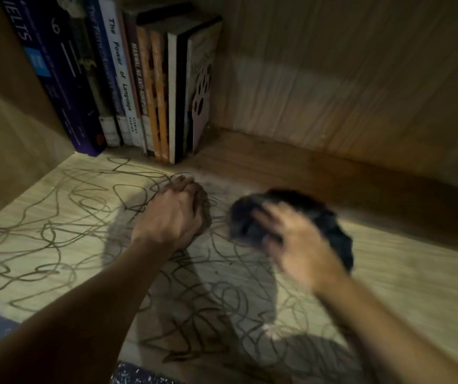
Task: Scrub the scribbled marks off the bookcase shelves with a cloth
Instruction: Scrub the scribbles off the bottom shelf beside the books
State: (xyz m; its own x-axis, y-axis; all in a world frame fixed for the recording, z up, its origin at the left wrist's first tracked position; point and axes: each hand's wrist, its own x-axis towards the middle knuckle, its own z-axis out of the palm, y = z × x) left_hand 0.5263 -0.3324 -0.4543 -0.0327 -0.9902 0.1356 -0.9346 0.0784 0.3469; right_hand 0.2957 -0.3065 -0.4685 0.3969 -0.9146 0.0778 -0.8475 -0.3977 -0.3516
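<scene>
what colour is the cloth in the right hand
Dark, nearly black, though motion-blurred; the cloth under the right hand shows in the head view, the only one.

Pale wood-grain shelf (42,217) — dark looping scribbles (83,195); black cloth (319,217).

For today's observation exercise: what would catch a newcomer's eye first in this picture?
Dark scribbled marks loop across the pale shelf, left and centre. The right hand, blurred, grips a dark cloth at centre-right. A row of books stands at the back left.
</scene>
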